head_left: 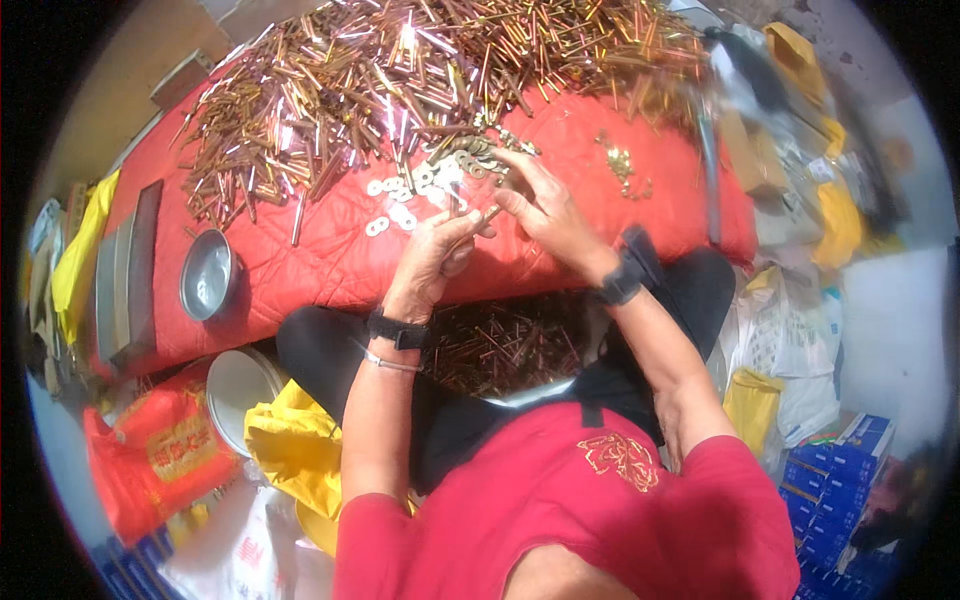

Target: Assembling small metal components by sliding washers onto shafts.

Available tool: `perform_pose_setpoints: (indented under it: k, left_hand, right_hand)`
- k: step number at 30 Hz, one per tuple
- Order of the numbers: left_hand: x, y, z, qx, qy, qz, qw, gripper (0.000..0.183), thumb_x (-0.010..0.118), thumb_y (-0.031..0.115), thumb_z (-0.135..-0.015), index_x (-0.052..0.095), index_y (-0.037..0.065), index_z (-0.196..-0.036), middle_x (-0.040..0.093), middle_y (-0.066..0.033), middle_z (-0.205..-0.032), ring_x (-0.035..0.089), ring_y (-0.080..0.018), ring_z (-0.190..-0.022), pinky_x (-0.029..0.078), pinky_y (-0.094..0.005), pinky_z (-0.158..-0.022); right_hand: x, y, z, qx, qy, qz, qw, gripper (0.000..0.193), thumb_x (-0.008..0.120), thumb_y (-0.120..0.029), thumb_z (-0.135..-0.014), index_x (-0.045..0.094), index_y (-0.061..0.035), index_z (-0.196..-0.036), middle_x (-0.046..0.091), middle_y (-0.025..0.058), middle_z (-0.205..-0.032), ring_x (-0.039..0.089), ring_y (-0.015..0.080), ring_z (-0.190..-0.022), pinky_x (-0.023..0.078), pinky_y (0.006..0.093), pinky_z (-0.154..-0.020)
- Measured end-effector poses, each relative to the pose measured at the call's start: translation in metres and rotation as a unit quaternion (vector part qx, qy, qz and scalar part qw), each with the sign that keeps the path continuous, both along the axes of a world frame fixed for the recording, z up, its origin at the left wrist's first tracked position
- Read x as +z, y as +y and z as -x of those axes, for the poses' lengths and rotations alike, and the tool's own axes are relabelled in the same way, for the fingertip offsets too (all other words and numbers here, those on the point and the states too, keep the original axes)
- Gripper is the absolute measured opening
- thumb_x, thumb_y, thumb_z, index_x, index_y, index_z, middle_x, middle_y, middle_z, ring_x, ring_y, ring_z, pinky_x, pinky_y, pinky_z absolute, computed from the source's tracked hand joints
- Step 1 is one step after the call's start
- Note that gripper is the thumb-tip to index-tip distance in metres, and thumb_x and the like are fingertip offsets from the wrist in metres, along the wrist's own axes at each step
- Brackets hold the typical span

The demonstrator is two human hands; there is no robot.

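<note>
My left hand [445,248] is closed in a pinch in front of the washers. A short metal rod [454,196] sticks up from its fingers. Close beside it, my right hand [548,212] has its thumb bent in toward the left fingertips, where a small brass-coloured piece [491,213] shows; its exact kind is too small to tell. Just beyond both hands lie loose silver washers [400,214] and a cluster of darker washers [470,155]. Behind them spreads a large heap of brass-coloured metal rods [340,110].
A red quilted cover [300,262] lies under everything. Small brass nuts [622,168] are scattered at the right. A metal bowl [208,275] stands at the left. More rods [510,345] lie below, between my legs. Bags and blue boxes [835,480] crowd the sides.
</note>
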State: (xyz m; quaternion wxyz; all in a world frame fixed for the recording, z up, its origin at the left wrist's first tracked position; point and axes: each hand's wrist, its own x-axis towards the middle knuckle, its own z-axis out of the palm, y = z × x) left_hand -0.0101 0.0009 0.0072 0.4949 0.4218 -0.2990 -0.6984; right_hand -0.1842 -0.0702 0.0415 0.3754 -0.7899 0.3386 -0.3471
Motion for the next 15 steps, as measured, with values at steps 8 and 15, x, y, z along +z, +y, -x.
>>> perform_pose_setpoints:
  k: [8,15]
  left_hand:
    - [-0.003,0.001,0.007,0.003,-0.019,-0.007,1.0,0.023,0.059,0.023,-0.089,0.065,0.001,-0.086,0.037,0.0101,-0.054,0.028,-0.0007,-0.044,0.018,-0.019,-0.041]
    - [0.004,-0.002,0.012,0.012,-0.067,-0.023,0.997,0.023,0.059,0.023,-0.089,0.066,0.0,-0.088,0.043,0.007,-0.057,0.035,-0.002,-0.047,0.024,-0.019,-0.044]
  right_hand:
    - [-0.007,-0.004,-0.003,0.045,-0.053,-0.121,0.99,0.03,0.052,-0.01,-0.09,0.054,-0.0039,-0.12,0.063,0.0187,-0.105,0.061,0.0364,-0.099,0.049,0.0391,-0.083]
    - [-0.026,-0.011,0.0,0.075,-0.06,0.144,0.985,0.026,0.049,-0.007,-0.091,0.056,-0.0026,-0.116,0.062,0.0196,-0.104,0.06,0.0333,-0.1,0.049,0.0365,-0.085]
